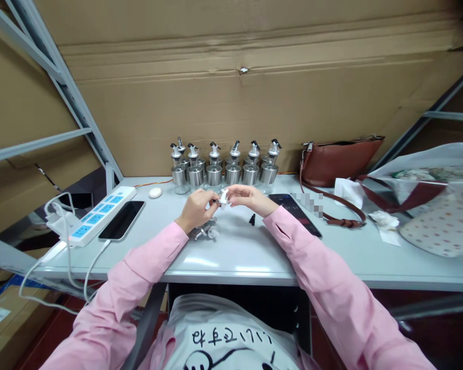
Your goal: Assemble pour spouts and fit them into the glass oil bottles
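Observation:
A small white plastic part (224, 197), shaped like a pour-spout fitting, is between my two hands above the table. My right hand (250, 198) grips its right side with thumb and fingertips. From the left, my left hand (199, 206) pinches the part's near end; a small dark bit shows at those fingertips. Beneath my left hand lies a loose pile of clear and white plastic parts (207, 231), partly covered by it. A little black stopper-like piece (252, 220) rests on the table by my right wrist.
Several glass oil bottles (214, 174) with steel sleeves and pour spouts stand in rows against the cardboard. Left are a white disc (155, 192), a power strip (104, 208) and a charging phone (122, 221). Right are a dark tablet-like phone (299, 213), a brown bag (339, 162) and tissues (386, 222).

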A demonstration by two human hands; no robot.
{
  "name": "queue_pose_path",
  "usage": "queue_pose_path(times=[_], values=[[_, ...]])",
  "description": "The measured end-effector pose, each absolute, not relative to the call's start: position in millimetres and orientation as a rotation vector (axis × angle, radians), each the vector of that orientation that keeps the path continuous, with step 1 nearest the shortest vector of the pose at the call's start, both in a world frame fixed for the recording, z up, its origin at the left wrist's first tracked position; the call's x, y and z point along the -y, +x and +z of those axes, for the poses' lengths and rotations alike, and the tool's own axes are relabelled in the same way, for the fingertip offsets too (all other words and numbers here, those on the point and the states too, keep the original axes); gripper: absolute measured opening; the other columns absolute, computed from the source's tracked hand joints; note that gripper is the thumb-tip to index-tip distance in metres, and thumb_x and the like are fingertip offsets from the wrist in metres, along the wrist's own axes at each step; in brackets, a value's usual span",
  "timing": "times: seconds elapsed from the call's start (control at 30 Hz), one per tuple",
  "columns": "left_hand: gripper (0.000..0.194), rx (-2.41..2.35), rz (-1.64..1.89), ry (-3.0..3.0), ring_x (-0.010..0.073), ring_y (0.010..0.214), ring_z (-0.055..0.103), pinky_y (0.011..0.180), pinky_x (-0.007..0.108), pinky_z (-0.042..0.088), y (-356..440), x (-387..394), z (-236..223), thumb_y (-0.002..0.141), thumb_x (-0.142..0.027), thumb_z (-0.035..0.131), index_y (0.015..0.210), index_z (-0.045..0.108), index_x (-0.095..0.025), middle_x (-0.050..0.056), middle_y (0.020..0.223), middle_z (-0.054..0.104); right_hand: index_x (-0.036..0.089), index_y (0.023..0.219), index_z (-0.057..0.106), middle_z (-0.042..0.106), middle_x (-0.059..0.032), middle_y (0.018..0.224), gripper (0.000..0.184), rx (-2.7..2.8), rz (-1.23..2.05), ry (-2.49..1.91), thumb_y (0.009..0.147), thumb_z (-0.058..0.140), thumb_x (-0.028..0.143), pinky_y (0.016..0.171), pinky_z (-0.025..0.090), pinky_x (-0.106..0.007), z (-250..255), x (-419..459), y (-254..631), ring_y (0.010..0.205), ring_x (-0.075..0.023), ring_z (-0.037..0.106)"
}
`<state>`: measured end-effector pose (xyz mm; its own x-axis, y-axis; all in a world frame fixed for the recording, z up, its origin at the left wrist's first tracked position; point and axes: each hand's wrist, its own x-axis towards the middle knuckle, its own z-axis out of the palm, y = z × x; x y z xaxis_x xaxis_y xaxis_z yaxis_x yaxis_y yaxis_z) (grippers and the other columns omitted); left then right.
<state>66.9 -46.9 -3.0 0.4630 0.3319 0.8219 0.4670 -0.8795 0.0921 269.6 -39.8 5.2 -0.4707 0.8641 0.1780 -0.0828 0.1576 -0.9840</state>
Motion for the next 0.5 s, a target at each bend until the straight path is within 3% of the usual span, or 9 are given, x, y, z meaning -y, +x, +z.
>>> queue_pose_path(times=[0.13, 0.3, 0.5], values=[[0.01, 0.697, -1.322, -2.598, 0.0106, 0.056, 0.054, 0.064, 0.026, 0.042, 66.9, 47.3, -3.0, 0.084, -0.021, 0.049, 0.081, 0.057, -0.017, 0.0, 0.069, 0.065, 0.018, 0.088, 0.069, 0.068, 0.0005, 0.073, 0.025, 1.59, 1.336, -0.76, 0.066, 0.073, 0.029, 0.068, 0.046, -0.025, 7.0, 41.2, 268.9, 0.065, -0.0084, 0.059], [0.012, 0.634, -1.285, -2.631, 0.0098, 0.057, 0.055, 0.065, 0.026, 0.041, 67.4, 50.4, -1.0, 0.085, -0.022, 0.046, 0.081, 0.055, -0.016, 0.0, 0.07, 0.064, 0.016, 0.08, 0.07, 0.068, -0.0002, 0.067, 0.024, 1.558, 1.309, -0.765, 0.062, 0.076, 0.031, 0.069, 0.047, -0.027, 14.6, 47.1, 266.0, 0.063, -0.01, 0.061], [0.034, 0.597, -1.168, -2.621, 0.0116, 0.056, 0.056, 0.065, 0.028, 0.04, 69.5, 52.6, 0.3, 0.079, -0.048, 0.054, 0.086, 0.056, -0.016, -0.001, 0.066, 0.063, 0.015, 0.073, 0.067, 0.066, 0.0005, 0.063, 0.026, 1.554, 1.307, -0.732, 0.059, 0.078, 0.034, 0.068, 0.049, -0.028, 19.2, 49.7, 268.1, 0.06, -0.0105, 0.061]])
